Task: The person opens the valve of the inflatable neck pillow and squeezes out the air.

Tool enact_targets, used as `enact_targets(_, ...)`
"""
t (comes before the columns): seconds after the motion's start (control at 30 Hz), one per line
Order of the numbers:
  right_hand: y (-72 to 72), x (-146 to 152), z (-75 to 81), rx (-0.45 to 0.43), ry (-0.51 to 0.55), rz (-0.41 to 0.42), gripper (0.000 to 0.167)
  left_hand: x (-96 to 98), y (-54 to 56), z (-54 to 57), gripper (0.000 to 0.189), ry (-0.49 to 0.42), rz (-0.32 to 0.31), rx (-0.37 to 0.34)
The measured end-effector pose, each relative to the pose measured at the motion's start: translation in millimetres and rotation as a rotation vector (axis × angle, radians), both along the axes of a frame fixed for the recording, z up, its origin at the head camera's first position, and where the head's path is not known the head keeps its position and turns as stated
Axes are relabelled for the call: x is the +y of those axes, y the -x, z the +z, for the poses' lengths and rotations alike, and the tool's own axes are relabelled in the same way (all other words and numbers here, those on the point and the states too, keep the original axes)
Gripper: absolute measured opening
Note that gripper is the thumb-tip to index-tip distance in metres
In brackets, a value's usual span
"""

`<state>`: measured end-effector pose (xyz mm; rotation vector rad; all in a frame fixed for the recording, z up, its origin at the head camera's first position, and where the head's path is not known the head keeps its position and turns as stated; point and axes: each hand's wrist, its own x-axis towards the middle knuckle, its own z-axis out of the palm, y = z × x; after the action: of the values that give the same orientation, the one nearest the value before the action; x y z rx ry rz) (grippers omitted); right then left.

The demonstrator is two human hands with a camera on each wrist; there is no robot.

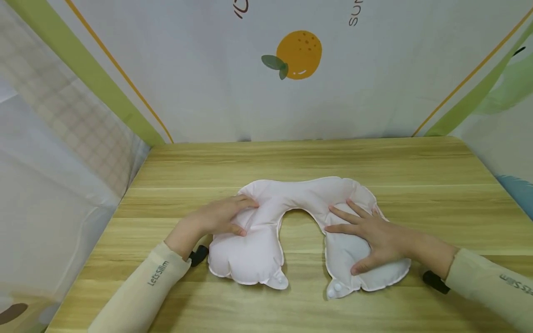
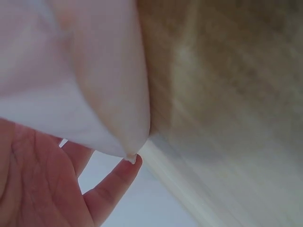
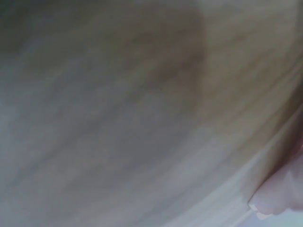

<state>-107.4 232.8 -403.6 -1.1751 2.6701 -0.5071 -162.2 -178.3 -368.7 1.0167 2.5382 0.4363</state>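
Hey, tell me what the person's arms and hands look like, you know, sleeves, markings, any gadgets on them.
The left sleeve and right sleeve are pale cream, with dark lettering along each; the right one's is partly cut off. A small black piece shows by the left wrist, another by the right. The left hand and right hand wear no gloves.

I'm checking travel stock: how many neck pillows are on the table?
1: a pale pink neck pillow lying on the wooden table, beneath the left hand and right hand.
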Motion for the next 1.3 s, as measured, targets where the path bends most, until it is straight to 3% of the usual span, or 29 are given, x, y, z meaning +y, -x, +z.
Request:
enact_targets(0.53,1.7,-3.5,1.0,-0.009,-0.015,-0.008,0.086,3.5,1.9,-1.4,0.072,0.022,-0.016,0.068)
enact_targets(0.9,0.6,-2.1,5.2,0.007,-0.036,-0.014,0.084,-2.1,0.3,-0.8,0.068,-0.010,-0.028,0.068)
enact_targets(1.03,10.1,-0.5,15.2,0.045,-0.007,-0.019,0.072,-5.2,-0.9,0.9,0.063,-0.034,-0.016,0.081)
enact_targets(1.17,30.2,-1.9,24.2,0.121,0.006,-0.019,0.068,-6.6,-1.3,4.6,0.060,-0.064,0.000,0.116)
enact_targets(1.3,47.0,-5.7,21.6,0.124,-0.038,-0.032,0.069,-4.2,0.0,5.2,0.063,-0.089,0.002,0.113)
